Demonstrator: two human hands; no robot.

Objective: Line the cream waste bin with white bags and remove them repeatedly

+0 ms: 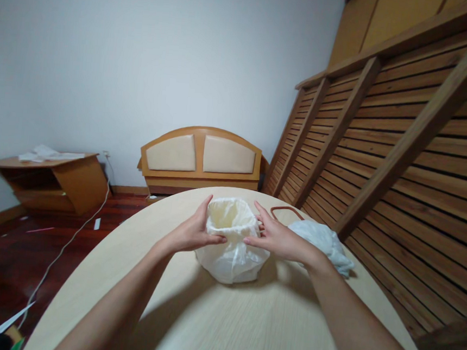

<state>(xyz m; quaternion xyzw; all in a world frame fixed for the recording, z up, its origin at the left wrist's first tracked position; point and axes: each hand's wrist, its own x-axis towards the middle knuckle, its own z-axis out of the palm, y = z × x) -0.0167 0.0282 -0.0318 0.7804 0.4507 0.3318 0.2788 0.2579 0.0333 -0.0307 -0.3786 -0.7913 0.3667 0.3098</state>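
Observation:
A container covered by a thin white plastic bag (232, 256) stands upright on the round pale wooden table (269, 330), its mouth facing up and a pale yellowish inside showing. My left hand (196, 230) is at the left side of its rim, thumb across the front and fingers stretched along the side. On the right side, my right hand (277, 237) rests at the rim in the same way, with its fingers apart and partly hidden behind the bag. Neither hand is closed round the bag.
A crumpled pale plastic bag (321, 240) lies on the table to the right, beside a brown loop-shaped handle (285, 209). Slatted wooden panels (383, 150) lean at the right. Behind the table are a headboard (198, 174) and a low cabinet (77, 183).

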